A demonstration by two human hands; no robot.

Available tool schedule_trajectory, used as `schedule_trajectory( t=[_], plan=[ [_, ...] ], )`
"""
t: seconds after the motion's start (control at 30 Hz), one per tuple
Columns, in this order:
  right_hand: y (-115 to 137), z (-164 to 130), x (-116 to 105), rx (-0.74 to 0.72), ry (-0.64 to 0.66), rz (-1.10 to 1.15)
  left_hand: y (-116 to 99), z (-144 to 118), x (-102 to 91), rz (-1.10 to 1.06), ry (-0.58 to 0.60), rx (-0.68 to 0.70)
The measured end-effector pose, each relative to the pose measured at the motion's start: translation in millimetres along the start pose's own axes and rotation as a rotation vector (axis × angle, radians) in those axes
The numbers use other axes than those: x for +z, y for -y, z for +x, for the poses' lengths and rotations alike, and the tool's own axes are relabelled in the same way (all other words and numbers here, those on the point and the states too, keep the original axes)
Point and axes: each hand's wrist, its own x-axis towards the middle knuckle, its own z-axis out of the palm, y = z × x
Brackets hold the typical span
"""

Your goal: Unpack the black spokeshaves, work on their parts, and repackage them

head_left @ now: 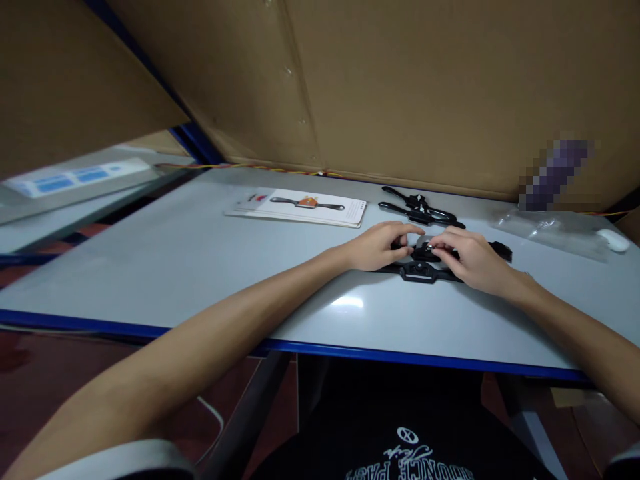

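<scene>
Two black spokeshaves lie one in front of the other under my hands. The rear spokeshave [423, 254] is gripped at its left handle by my left hand [379, 247], the thumb and index finger reaching toward its middle. My right hand [469, 257] is closed, fingertips pinching a small silver screw [430, 247] at that spokeshave's centre. The front spokeshave [419, 273] rests on the table just below, its handles partly covered by my hands. Two more black spokeshaves [416, 215] lie behind my hands, close together.
A printed package card [310, 207] showing a spokeshave lies on the grey table [150, 267] to the left. Clear plastic wrapping [550, 233] and a white computer mouse [614, 240] sit at right. A cardboard wall [425, 93] rises behind; blue edging [350, 351] borders the front.
</scene>
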Motion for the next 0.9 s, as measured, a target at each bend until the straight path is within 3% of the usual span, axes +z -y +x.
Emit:
schedule_trajectory(
  t=[0.67, 0.9],
  plan=[
    [-5.5, 1.5, 7.3, -0.024, -0.061, -0.073, -2.5, -1.0, -2.0, 0.083, 0.02, 0.005],
    [-5.8, 3.1, 8.4, -0.107, -0.05, -0.157, -4.0, -0.7, -3.4, 0.075, 0.039, -0.004]
  ],
)
